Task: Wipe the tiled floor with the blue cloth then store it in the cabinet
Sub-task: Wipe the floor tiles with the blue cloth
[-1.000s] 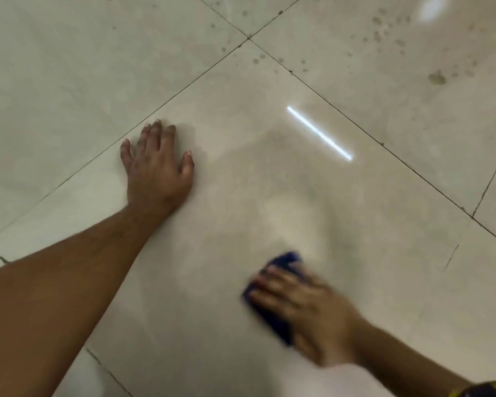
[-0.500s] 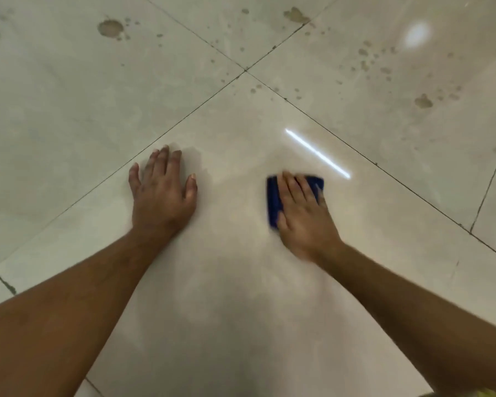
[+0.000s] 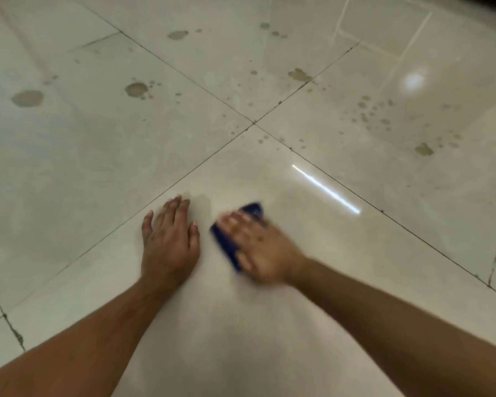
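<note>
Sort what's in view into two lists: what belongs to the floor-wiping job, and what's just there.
Part of the job:
- blue cloth, pressed to the floor under the right hand
- tiled floor
- brown stains on the farther tiles
- left hand, flat on the floor as a prop

Just there:
- light streak reflected on the tile
- round glare farther off

Right hand (image 3: 262,247), blue cloth (image 3: 235,236) slid toward left hand (image 3: 169,242).
</note>
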